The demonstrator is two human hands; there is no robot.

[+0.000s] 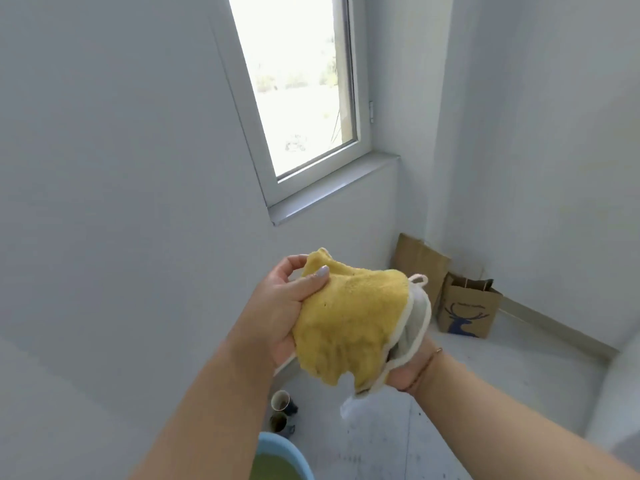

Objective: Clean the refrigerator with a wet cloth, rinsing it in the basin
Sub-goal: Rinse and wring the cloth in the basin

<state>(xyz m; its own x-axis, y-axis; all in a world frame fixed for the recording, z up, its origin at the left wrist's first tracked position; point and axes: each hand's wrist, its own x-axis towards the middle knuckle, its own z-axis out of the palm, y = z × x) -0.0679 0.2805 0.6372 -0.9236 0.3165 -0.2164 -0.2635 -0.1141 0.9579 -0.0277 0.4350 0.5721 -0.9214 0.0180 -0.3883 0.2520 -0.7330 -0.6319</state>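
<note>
Walls: white, meeting at one corner behind the hands.
Window (304,88): one, with a grey sill below it.
Floor (485,386): pale, speckled.
Paper bags: two by the corner; one flat brown bag (420,263) leaned on the wall, one standing bag (465,308) printed with a blue deer.
Basin (284,459): one, blue, on the floor at the bottom edge, holding greenish water.
Cloth (353,320): one, yellow with white trim and a small loop, held up in the air between both hands, above the floor.
Left hand (277,310): thumb pinched over the cloth's top corner.
Right hand (408,368): gripped the cloth's lower right edge, mostly hidden beneath it; one bracelet on the wrist.
Cups (281,400): two, side by side on the floor just beyond the basin.
</note>
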